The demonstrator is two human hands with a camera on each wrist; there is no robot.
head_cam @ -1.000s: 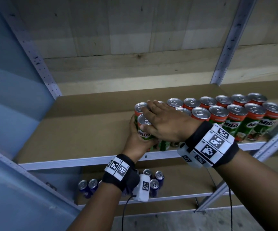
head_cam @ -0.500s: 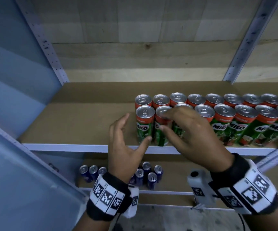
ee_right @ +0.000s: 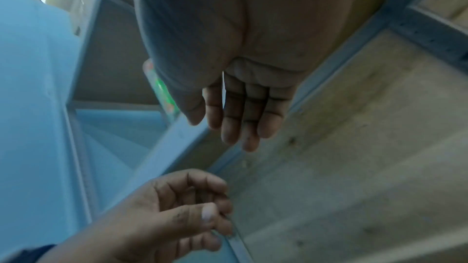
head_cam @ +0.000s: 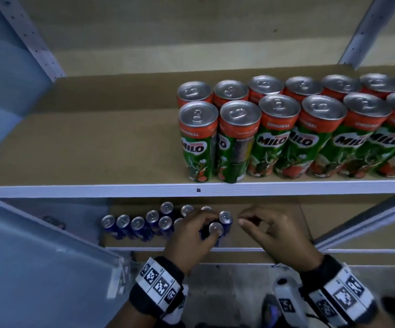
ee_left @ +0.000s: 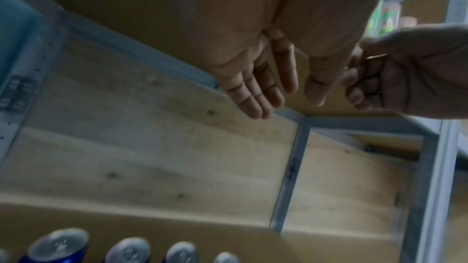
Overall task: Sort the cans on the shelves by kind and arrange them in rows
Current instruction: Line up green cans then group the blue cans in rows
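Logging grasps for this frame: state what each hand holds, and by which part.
Nothing is held. The left hand is over the blue cans with loose fingers, gripping none; the right hand is empty too. Both wrist views show bare palms.

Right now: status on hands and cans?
Left hand and right hand empty, fingers loose, over lower shelf. Small blue cans there unsorted. Tall green-and-red Milo cans in two rows above. Nothing blocking.

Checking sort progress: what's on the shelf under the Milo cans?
Small blue cans with silver tops stand on the lower shelf, loosely grouped. The left hand covers some; their count and labels can't be read.
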